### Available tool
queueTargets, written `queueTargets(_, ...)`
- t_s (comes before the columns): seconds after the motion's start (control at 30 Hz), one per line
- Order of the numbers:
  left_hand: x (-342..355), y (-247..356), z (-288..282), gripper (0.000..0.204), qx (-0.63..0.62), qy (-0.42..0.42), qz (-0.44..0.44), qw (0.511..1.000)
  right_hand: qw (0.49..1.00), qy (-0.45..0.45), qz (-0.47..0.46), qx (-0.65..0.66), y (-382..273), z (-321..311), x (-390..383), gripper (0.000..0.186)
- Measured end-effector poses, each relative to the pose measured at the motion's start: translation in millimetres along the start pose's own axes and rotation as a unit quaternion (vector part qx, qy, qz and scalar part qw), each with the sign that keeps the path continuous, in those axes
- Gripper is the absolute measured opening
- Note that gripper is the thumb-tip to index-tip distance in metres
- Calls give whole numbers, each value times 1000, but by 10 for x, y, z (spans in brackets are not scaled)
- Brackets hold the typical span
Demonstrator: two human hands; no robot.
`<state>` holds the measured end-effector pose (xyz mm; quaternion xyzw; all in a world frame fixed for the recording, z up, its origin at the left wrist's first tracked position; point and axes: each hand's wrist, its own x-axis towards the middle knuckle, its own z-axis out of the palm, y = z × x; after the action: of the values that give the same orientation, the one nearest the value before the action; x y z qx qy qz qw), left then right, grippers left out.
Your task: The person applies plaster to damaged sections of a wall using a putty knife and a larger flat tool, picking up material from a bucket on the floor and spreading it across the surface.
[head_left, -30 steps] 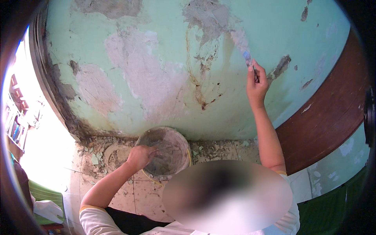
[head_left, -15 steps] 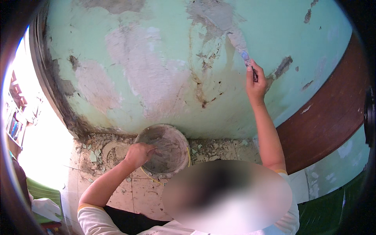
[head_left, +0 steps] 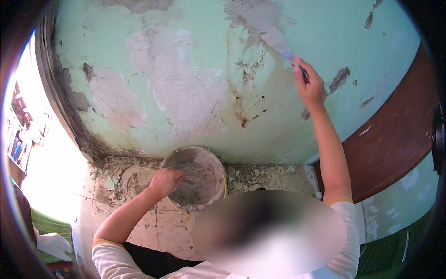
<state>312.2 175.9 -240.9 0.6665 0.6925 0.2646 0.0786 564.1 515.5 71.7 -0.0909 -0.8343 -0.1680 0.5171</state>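
Observation:
My right hand (head_left: 310, 86) is closed round the dark handle of a putty knife (head_left: 297, 64). The knife's blade lies against the green wall (head_left: 325, 28), at the lower end of a grey plaster patch (head_left: 262, 18). Down by the foot of the wall, my left hand (head_left: 165, 182) is closed over the left rim of a round bucket (head_left: 218, 162). Something small shows at its fingertips, but I cannot make out what it is. Wet grey plaster (head_left: 204, 179) coats the inside of the bucket, and a yellow handle hangs at its side.
Wide pale plaster patches (head_left: 179, 88) cover the wall's middle and left. Paint flakes (head_left: 110, 184) and crumbs litter the floor tiles (head_left: 172, 223) beside the bucket. A curved brown panel (head_left: 381, 135) stands right of my arm. A green chair (head_left: 51, 228) is at the lower left.
My right hand has shifted slightly up and to the right, with the putty knife tilting more to the left along the plaster patch. The left hand stays at the bucket.

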Motion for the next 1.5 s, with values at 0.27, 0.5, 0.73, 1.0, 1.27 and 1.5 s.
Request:
queueTargets(0.27, 7, -23, 30, 22, 14, -1, 11, 1000, 997, 30, -68, -10, -215, 77, 553, 25)
queueTargets(0.5, 8, 11, -5, 25, 4, 14, 0, 1000, 996, 30, -58, -55, -85, 25, 681, 24)
queueTargets(0.73, 4, -32, 2, 24, -8, 24, 3, 1000, 997, 49, -44, 33, -104, -89, 537, 25)
queueTargets(1.0, 38, -14, -1, 24, 7, -3, 6, 1000, 994, 26, -94, -47, -348, 196, 930, 24)
queueTargets(1.27, 26, -64, 50, 24, -9, 20, 14, 1000, 998, 61, 27, 4, -189, -187, 386, 29)
queueTargets(1.5, 52, 11, -12, 22, -9, 32, 25, 999, 942, 148, 250, 169, -1059, 723, 19, 36)
